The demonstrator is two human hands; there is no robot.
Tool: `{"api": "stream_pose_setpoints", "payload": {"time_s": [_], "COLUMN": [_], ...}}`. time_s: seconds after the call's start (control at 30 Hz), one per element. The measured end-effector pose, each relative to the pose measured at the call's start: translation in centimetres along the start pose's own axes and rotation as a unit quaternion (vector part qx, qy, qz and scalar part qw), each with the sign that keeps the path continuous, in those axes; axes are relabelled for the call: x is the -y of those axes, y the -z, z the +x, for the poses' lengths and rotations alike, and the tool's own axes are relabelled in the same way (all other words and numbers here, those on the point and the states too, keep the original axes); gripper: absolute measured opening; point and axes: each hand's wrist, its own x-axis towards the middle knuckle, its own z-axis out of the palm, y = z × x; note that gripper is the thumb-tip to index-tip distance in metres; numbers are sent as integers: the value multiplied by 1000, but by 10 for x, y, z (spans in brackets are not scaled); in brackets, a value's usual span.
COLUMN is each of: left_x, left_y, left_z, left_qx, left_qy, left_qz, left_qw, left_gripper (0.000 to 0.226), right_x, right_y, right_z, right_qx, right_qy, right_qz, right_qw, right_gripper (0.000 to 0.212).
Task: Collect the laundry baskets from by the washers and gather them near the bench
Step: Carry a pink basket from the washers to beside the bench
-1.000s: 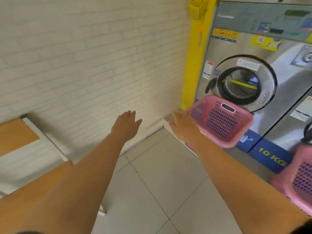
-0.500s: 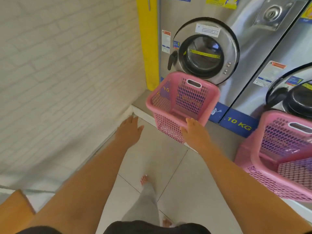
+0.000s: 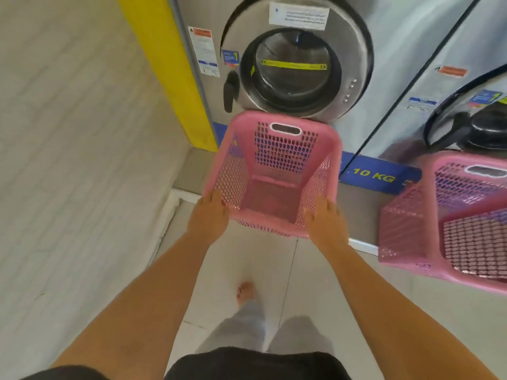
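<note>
Both-handed: left hand (image 3: pixel 210 215), right hand (image 3: pixel 323 219) gripping perforated pink plastic basket (image 3: pixel 277 157) rim.

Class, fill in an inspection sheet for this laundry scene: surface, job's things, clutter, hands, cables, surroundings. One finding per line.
Surface: pale tiled floor, with a raised grey plinth under the washers.
Job's things: near pink basket, empty, tilted toward the person; second pink basket to the right, tilted, cut off by the frame.
Clutter: nothing seen.
Hands: left hand and right hand each grip the near basket's front rim.
Cables: nothing seen.
Surroundings: front-load washer, door shut; yellow panel; white brick wall.
</note>
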Motion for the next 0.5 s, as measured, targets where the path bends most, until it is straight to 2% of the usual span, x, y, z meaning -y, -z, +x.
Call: {"api": "stream_pose_setpoints", "payload": {"time_s": [0.33,0.5], "left_x": [13,18], "left_y": [-25,-49], "left_z": [104,148], "left_qx": [30,20], "left_qy": [26,44], "left_qz": [-38,-45], "left_qw": [998,998], "left_gripper": [49,52], "right_x": [-5,-24], "right_y": [-34,-45], "right_z": [71,115], "right_qx": [-39,-64], "right_qy": [-111,-128], "right_qz": [70,70], "right_qw": [991,987], "right_gripper": [56,62]}}
